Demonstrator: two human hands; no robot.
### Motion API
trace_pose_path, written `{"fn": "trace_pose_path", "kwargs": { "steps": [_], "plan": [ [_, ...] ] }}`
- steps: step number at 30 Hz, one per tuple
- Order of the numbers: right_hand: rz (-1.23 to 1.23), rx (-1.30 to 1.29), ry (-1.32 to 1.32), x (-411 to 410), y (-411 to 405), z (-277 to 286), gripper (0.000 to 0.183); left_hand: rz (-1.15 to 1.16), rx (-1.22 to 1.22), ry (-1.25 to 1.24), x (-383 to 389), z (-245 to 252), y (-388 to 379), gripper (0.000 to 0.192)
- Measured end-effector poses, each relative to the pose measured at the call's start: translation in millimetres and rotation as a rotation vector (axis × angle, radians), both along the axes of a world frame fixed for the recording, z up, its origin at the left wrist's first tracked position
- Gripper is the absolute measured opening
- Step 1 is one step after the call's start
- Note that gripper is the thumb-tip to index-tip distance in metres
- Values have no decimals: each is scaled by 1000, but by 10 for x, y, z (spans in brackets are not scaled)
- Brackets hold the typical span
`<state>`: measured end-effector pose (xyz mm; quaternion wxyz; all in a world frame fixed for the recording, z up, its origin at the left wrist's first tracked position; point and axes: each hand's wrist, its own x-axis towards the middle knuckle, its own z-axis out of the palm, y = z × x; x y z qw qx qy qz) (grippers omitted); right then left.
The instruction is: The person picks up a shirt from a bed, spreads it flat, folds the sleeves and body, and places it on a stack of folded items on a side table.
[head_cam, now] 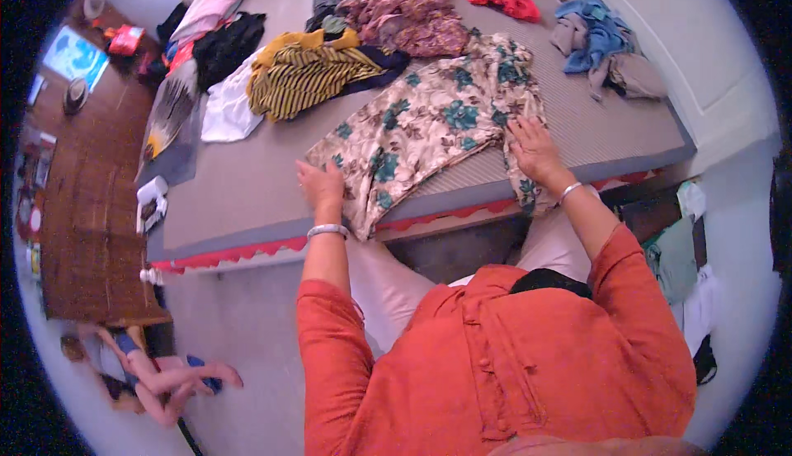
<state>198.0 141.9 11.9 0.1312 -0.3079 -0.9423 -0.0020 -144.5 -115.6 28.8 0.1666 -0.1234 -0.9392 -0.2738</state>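
Patterned trousers, cream with teal and brown flowers [461, 112], lie spread over the near edge of a bed mattress [235, 196]. One leg end reaches left and the other hangs over the edge at the right. My left hand [322, 187] touches the left leg end, fingers slightly apart; whether it pinches the cloth cannot be told. My right hand [535, 149] rests flat on the right leg, fingers spread. Beyond the trousers are a yellow and black striped garment [303, 78], a white cloth [232, 109] and a crumpled mauve patterned garment [408, 16].
A blue garment [594, 35] and a beige cloth [631, 75] lie at the mattress's right. Black clothing [229, 47] and a hand fan [170, 109] are at the left, beside a wooden cabinet [99, 208]. Another person [161, 375] sits at lower left.
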Motion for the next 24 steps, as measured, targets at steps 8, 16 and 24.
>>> {"fn": "trace_pose_path", "kwargs": {
  "steps": [8, 16, 24],
  "plan": [
    [-28, -13, 119, 98, -60, 121, 44, -112, -118, -198, -292, 168, 50, 34],
    [-69, -101, 51, 158, -62, 167, 45, -11, -119, -230, -809, 287, -55, 30],
    [-56, -69, 219, 163, -108, 179, 44, -504, -144, 338, 12, 91, 140, 47]
  ]
}}
